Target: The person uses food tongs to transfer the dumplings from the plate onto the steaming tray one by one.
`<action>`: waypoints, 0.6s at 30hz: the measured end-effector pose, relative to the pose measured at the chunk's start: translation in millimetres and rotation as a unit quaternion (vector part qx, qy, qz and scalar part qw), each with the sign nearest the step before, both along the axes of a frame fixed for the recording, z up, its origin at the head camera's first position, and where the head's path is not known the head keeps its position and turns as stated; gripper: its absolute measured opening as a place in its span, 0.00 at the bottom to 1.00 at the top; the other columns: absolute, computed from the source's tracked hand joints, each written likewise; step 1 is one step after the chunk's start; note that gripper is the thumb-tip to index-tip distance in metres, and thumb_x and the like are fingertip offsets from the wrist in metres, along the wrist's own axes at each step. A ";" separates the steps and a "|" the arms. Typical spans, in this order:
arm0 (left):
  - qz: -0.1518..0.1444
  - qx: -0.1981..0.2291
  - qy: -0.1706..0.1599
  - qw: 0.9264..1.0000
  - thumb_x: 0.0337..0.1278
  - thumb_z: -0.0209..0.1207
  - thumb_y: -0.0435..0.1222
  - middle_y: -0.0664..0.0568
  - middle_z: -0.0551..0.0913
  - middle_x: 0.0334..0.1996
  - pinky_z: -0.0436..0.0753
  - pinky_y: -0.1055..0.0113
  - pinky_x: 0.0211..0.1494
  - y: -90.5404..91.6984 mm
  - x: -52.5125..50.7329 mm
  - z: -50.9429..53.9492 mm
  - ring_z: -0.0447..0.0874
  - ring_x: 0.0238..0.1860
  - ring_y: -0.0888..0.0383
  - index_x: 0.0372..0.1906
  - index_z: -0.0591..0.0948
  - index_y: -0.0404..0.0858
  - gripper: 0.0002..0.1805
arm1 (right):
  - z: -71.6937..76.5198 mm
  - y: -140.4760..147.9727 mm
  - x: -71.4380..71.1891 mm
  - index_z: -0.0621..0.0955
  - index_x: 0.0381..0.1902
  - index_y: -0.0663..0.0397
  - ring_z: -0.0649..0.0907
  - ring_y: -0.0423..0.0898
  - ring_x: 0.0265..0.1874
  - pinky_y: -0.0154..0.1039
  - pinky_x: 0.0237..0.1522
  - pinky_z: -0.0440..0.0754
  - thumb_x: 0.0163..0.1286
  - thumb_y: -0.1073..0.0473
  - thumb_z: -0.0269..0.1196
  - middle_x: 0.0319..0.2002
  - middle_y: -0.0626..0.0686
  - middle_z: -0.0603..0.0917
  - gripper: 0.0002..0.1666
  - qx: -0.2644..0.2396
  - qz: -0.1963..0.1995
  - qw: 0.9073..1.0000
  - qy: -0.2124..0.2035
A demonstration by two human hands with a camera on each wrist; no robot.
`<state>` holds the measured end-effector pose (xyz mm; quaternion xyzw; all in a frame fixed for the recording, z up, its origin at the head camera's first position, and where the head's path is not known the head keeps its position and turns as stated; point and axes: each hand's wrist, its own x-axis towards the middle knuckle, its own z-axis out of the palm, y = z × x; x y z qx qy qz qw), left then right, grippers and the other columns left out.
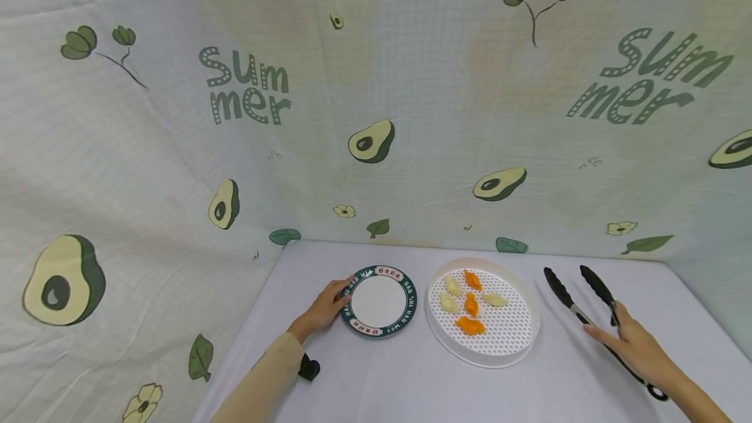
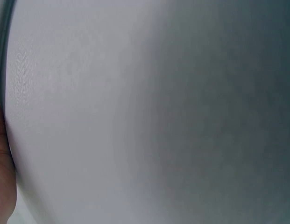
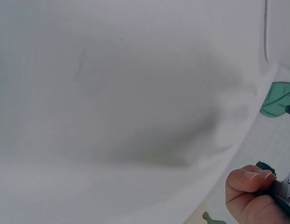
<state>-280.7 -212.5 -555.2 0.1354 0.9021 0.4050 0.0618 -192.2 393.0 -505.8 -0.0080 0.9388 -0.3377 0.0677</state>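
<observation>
A round plate (image 1: 378,304), white with a dark green lettered rim, lies on the table. At its left edge my left hand (image 1: 324,309) holds the rim, thumb and fingertips over it. My right hand (image 1: 640,348) grips a pair of metal tongs (image 1: 559,287) with black tips, spread apart and pointing away from me. In the right wrist view, curled fingers (image 3: 250,182) show at the lower right corner. Between the hands stands a white round perforated tray (image 1: 508,331). Several dumpling-shaped pieces, orange (image 1: 471,304) and pale yellow (image 1: 495,299), lie on it.
A white table (image 1: 399,384) carries everything. Behind and left of it hangs a pale cloth (image 1: 423,83) printed with avocados and leaves. Beneath the left forearm a small black piece (image 1: 308,367) shows.
</observation>
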 end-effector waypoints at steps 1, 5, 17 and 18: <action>-0.001 0.001 -0.002 1.000 0.76 0.50 0.33 0.37 0.68 0.65 0.64 0.43 0.68 -0.2 -0.2 0.0 0.67 0.65 0.40 0.76 0.63 0.38 0.28 | 1.0 -1.1 -0.1 0.28 0.67 0.85 0.50 0.87 0.61 0.77 0.58 0.50 0.77 0.40 0.51 0.64 0.90 0.35 0.61 0.005 0.002 1.000 0.003; 0.005 0.005 -0.012 1.000 0.76 0.51 0.34 0.38 0.68 0.66 0.64 0.44 0.69 -0.8 -2.0 -1.2 0.67 0.66 0.42 0.76 0.62 0.40 0.29 | 3.6 -4.0 -0.3 0.33 0.69 0.85 0.56 0.86 0.59 0.77 0.56 0.56 0.78 0.41 0.51 0.63 0.91 0.44 0.58 0.029 0.014 0.999 0.022; 0.008 0.001 -0.015 1.000 0.75 0.52 0.35 0.39 0.68 0.66 0.68 0.47 0.65 -1.1 -3.8 -2.1 0.69 0.56 0.48 0.76 0.63 0.41 0.29 | 12.4 -14.6 4.8 0.41 0.73 0.80 0.60 0.85 0.58 0.75 0.52 0.61 0.77 0.43 0.54 0.63 0.89 0.54 0.54 0.041 0.031 0.997 0.049; 0.008 0.000 -0.015 1.000 0.75 0.52 0.35 0.39 0.68 0.66 0.68 0.47 0.64 -1.1 -3.6 -2.3 0.69 0.56 0.48 0.76 0.63 0.41 0.29 | 12.9 -15.2 5.5 0.41 0.73 0.79 0.60 0.85 0.59 0.75 0.52 0.61 0.77 0.44 0.54 0.63 0.89 0.53 0.53 0.038 0.032 0.997 0.051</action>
